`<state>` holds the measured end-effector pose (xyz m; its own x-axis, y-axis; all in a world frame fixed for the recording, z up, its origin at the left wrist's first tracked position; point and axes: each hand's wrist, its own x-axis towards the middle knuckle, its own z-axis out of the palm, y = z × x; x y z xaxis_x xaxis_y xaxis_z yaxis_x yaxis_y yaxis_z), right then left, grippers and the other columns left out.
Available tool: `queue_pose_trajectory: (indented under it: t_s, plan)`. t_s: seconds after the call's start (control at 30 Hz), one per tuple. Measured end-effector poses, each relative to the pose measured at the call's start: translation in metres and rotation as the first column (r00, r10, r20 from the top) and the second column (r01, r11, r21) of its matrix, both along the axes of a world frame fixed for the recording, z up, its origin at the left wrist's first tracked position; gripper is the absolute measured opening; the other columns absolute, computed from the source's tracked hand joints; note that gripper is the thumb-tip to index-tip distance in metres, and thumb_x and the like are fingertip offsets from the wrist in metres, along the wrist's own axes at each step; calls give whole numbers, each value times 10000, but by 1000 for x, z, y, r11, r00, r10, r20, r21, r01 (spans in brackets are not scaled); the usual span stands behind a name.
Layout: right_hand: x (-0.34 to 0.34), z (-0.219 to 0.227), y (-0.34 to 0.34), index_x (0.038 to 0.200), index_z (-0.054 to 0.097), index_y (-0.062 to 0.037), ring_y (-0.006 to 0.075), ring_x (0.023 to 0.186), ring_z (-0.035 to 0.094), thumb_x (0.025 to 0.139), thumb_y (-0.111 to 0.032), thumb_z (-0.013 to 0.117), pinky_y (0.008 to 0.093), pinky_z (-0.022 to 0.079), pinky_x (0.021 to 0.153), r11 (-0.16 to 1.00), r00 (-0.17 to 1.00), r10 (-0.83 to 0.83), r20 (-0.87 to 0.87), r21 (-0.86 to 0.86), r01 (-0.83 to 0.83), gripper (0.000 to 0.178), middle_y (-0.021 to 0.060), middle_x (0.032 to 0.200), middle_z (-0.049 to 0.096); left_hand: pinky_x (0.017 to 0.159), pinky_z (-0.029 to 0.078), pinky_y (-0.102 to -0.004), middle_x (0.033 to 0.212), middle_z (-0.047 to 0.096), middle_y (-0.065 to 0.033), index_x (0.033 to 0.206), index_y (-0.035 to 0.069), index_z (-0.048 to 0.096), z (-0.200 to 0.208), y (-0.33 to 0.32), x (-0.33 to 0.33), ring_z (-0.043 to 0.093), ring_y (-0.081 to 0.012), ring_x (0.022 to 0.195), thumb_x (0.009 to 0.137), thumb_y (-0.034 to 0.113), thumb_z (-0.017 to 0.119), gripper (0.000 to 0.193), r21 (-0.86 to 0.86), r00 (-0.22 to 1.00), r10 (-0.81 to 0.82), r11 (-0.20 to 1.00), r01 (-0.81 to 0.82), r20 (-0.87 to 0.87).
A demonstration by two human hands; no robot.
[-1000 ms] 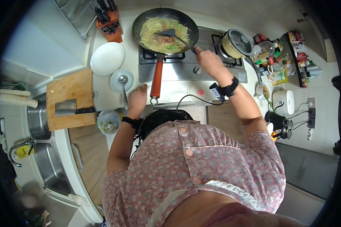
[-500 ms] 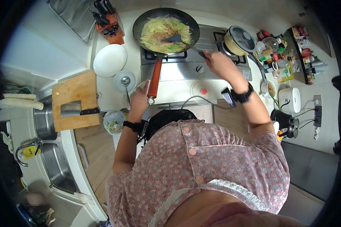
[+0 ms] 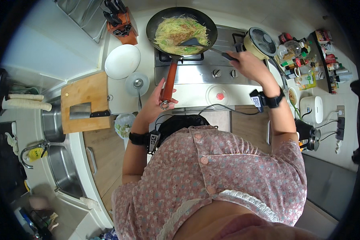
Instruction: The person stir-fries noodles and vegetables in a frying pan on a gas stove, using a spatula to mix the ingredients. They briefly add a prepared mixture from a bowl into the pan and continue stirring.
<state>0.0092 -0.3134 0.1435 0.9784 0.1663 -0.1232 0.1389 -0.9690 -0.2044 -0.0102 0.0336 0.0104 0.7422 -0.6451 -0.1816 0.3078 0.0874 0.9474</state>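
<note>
At the front of the white counter [image 3: 190,95], my left hand [image 3: 154,105] is spread around the near end of a red-brown handle [image 3: 171,78], which runs out from the dark wok [image 3: 208,19]. My fingers show on both sides of it but are not closed over the top, and I cannot tell whether my palm touches. That handle points almost straight toward me, its near end leaning a little to my left, so my left hand is plainly the nearer one. Beyond it the wok sits over the left part of the stove [image 3: 196,73], holding pale shredded food [image 3: 176,30]. My right hand [image 3: 252,66] is wrapped around the grip end of a dark spatula [image 3: 212,49], well right of the handle; the spatula slants leftward and away from me, its blade in the food.
</note>
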Motion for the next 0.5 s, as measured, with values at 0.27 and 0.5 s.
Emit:
queue_pose_trajectory:
  t_s: [0.27,0.5]
  plan:
    - [40,2,7,1219,575,16,411,987,602,884,-179,557,423,486,861,981,998,31,55,190,-40,388,277,1015,630,705,444,-254,1339,483,-145,1530,182,47,13,7,4,516,-131,811,831,51,658,938,-305,978,-120,950,63,-171]
    - [97,-54,36,1237,560,-8,445,871,601,928,-211,521,479,491,771,984,976,-111,186,159,81,372,301,900,614,429,355,-214,863,569,-58,1514,177,135,27,-28,5,423,-73,543,901,66,569,760,-69,947,82,992,-108,-310]
